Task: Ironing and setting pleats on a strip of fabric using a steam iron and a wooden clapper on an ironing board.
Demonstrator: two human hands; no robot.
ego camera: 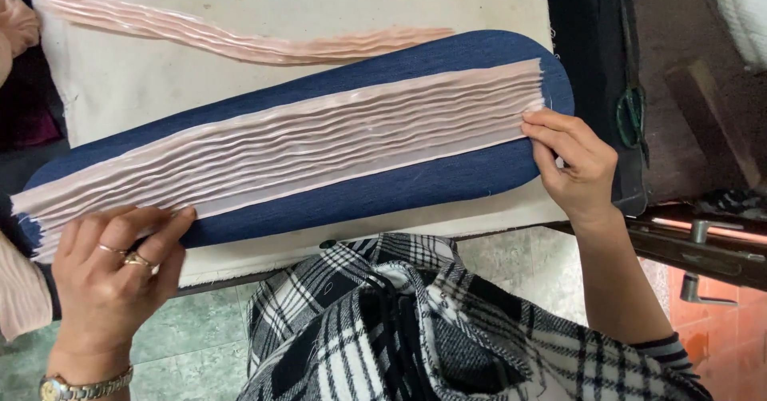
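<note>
While I stretch one pleated pink strip (296, 149) along the blue padded board (383, 189), two hands work.
My left hand (112, 273) presses flat, fingers spread, at the board's left end; my right hand (571, 157) pinches the strip's right end; a second pink strip (240, 41) lies near the table's (120, 89) far edge.

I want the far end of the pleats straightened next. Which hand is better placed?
Probably the right hand: its fingertips already pinch the pleated pink strip at that end, while the left hand presses the opposite end.

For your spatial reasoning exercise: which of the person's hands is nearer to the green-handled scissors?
The right hand. It pinches the pleated pink fabric at the board's rounded end, just beside the scissors. The left hand presses the fabric's opposite end, far from them.
</note>
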